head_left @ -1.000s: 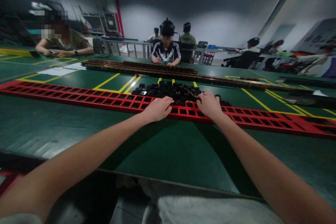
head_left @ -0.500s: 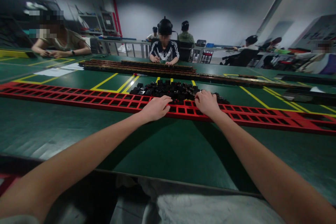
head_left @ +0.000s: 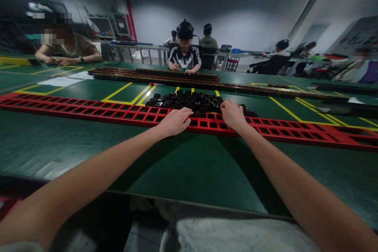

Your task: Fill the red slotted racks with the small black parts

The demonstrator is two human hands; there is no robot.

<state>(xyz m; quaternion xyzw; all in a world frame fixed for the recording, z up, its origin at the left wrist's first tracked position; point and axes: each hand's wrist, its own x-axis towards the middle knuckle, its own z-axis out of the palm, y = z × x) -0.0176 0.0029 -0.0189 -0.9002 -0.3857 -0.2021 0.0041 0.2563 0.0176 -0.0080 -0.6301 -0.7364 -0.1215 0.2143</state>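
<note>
A long red frame with two rows of rectangular openings [head_left: 283,130] lies across the green table. My left hand [head_left: 175,122] rests on the frame near its middle, with thumb and forefinger apart and the other fingers partly hidden. Just behind the frame is a heap of small black parts [head_left: 169,99], some of them glossy. My right hand [head_left: 233,115] is at the heap's right side, above the frame's far edge. Its fingers are curled together, and whatever they hold is hidden.
Long dark strips [head_left: 153,75] lie stacked beyond the heap. White papers [head_left: 63,79] are on the left. Yellow tape lines [head_left: 286,110] mark the green tabletop [head_left: 183,169]. A person [head_left: 184,57] sits opposite, another [head_left: 69,45] at the left; several more are farther back.
My right hand has shifted very slightly to the right, its fingers curling closer together. My left hand and the red frame have stayed in place.
</note>
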